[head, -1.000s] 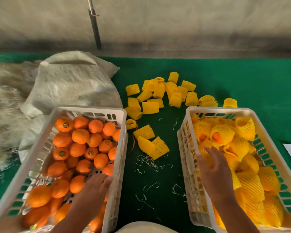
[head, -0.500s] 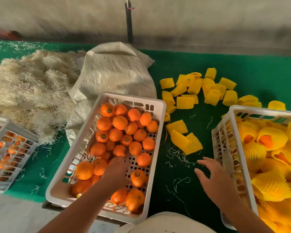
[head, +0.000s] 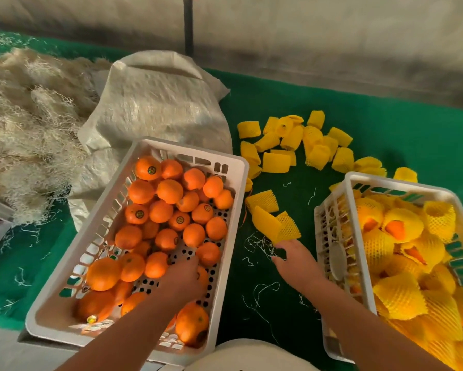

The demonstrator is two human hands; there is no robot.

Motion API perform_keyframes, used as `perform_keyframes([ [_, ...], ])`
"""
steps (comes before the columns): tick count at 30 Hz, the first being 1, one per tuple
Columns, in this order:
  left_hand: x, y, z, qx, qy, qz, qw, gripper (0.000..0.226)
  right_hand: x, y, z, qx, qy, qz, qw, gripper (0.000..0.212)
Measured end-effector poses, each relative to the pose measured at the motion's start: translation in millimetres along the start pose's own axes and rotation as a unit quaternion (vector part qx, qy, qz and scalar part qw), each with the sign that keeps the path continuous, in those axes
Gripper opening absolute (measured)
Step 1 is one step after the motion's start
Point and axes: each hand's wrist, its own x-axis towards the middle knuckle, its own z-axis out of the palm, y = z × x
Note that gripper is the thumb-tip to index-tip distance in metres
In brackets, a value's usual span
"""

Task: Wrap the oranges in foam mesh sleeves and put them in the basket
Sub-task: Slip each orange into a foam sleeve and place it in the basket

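Two picks run at once here: my left hand (head: 183,277) is down in the left basket (head: 134,167) among the bare oranges (head: 169,191), and my right hand (head: 296,261) is at the nearest sleeve (head: 274,226) on the green cloth (head: 385,135).

Left hand: the palm covers an orange (head: 202,277) near the basket's front right corner. The fingers lie under the hand, out of sight, so I cannot tell whether they have closed on the fruit.

Right hand: the fingertips touch the near edge of the sleeve, which lies between the two baskets. The fingers look curled toward a pinch, but I cannot tell whether they have the foam yet.

Procedure, as I judge it:
1. Seat the orange fully in the left palm before lifting. Neighbouring fruit lies close and can roll.
2. Pinch one wall of the sleeve only, near its open end, so the mouth stays free.
3. Lift both hands to the gap between the baskets and push the orange into the mouth, stretching the mesh over its widest part.
4. Set the wrapped fruit in the right basket (head: 329,223), on the wrapped pile (head: 401,301).

Caution: the sleeve overlaps a second one (head: 262,200) just behind it. Pull low and toward me to avoid dragging both. Spare sleeves (head: 316,148) lie farther back if this one collapses.
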Motion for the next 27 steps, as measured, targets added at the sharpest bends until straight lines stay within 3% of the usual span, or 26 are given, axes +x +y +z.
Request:
perform_keyframes([
  [3,-9,-4,-18,-0.079,0.052,-0.038,0.995,0.063,26,-7,-6,0.036,-0.006,0.031,0.999,0.024],
  [5,-19,-4,-32,-0.139,0.084,-0.058,0.985,0.060,42,-12,-6,0.097,-0.035,0.079,0.991,0.016],
  [9,-45,-1,-50,-0.193,0.155,-0.044,0.968,0.060,65,-22,-1,0.235,-0.077,0.144,0.958,0.045],
  [11,-56,3,-57,-0.219,0.170,-0.039,0.960,0.063,72,-28,3,0.257,-0.040,0.133,0.956,0.056],
  [14,-65,13,-68,-0.250,0.174,-0.013,0.952,0.064,75,-34,7,0.258,0.033,0.101,0.960,0.052],
  [17,-70,32,-80,-0.271,0.133,0.041,0.953,0.066,63,-37,2,0.297,0.111,0.085,0.945,0.031],
  [20,-70,56,-91,-0.267,0.048,0.108,0.956,0.073,37,-37,-10,0.400,0.120,0.061,0.907,0.021],
  [23,-69,82,-94,-0.215,-0.018,0.189,0.958,0.074,0,-29,-22,0.402,0.107,0.015,0.909,0.028],
  [27,-68,113,-82,-0.185,-0.098,0.225,0.952,0.070,-42,-12,-32,0.379,0.117,-0.009,0.918,0.007],
])
